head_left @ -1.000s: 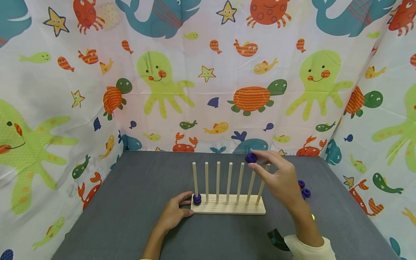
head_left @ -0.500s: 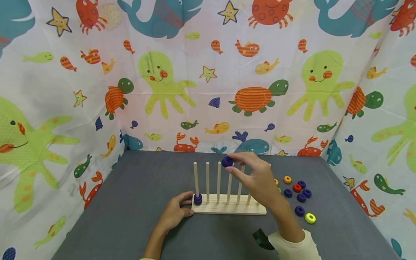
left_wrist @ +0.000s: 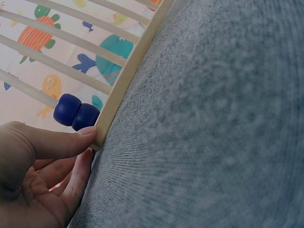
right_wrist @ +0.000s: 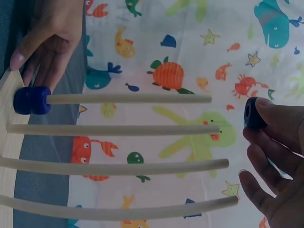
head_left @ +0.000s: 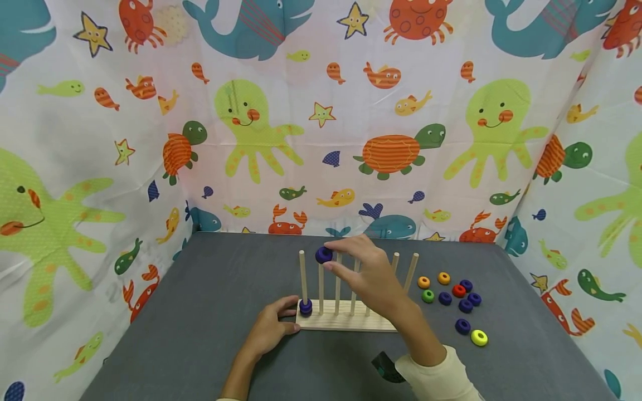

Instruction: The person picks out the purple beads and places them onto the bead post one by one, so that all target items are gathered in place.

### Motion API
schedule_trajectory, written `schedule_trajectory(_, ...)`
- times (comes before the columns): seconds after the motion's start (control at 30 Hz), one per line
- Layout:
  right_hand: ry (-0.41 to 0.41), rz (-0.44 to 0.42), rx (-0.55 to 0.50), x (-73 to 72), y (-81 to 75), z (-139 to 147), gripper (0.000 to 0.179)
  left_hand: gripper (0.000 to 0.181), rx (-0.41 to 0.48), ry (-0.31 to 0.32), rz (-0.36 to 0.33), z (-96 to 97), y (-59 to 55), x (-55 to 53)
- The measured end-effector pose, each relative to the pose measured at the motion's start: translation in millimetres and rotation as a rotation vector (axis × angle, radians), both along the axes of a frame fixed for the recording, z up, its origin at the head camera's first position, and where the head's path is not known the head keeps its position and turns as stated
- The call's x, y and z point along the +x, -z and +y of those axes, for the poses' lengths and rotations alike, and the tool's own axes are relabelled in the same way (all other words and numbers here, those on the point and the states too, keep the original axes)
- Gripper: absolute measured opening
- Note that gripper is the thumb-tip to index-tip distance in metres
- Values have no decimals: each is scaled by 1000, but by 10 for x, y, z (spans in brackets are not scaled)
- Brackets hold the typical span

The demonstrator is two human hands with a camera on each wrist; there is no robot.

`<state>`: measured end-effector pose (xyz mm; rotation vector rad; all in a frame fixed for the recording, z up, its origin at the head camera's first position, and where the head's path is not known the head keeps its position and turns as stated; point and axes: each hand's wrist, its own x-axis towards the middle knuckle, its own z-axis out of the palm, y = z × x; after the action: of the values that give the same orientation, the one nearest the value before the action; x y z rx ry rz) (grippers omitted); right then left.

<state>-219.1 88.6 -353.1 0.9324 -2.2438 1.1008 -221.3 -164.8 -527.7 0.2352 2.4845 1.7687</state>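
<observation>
A wooden peg rack (head_left: 346,322) stands on the table, with a row of several upright pegs. Two dark blue ring beads (head_left: 305,307) are stacked at the foot of its leftmost peg. My left hand (head_left: 271,324) grips the left end of the base, its thumb (left_wrist: 71,142) on the edge in the left wrist view. Between thumb and index finger my right hand (head_left: 370,273) pinches another dark blue bead (head_left: 324,255), up by the tops of the left pegs. In the right wrist view this held bead (right_wrist: 254,114) is apart from the peg tips, its hole partly visible.
Loose beads lie on the grey table (head_left: 225,278) right of the rack: several blue ones (head_left: 465,306), a red one (head_left: 458,291), a green one (head_left: 428,296), a yellow one (head_left: 478,337) and two orange ones (head_left: 443,278). A patterned cloth (head_left: 281,200) surrounds the table.
My right hand has carried the blue bead leftward across the peg tops, from the right end towards the left pegs. The loose beads have come into view behind it. My left hand stays put.
</observation>
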Motion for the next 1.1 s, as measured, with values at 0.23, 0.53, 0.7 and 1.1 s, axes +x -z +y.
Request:
schedule_trajectory(0.23,-8,-31,15,-23,-11,-141,36,68,-1,-3,2,-1,-5,0)
schedule_trajectory(0.53,27,-60,71,-66,-22,-310,36,67,-36,2,-9,-18,-5,-17)
schedule_trajectory(0.7,26,-88,71,-92,-30,-385,34,67,-21,1,-10,-17,-11,-10)
schedule_trajectory(1.1,49,-121,76,-159,7,-436,34,67,-45,12,-6,-33,15,-31)
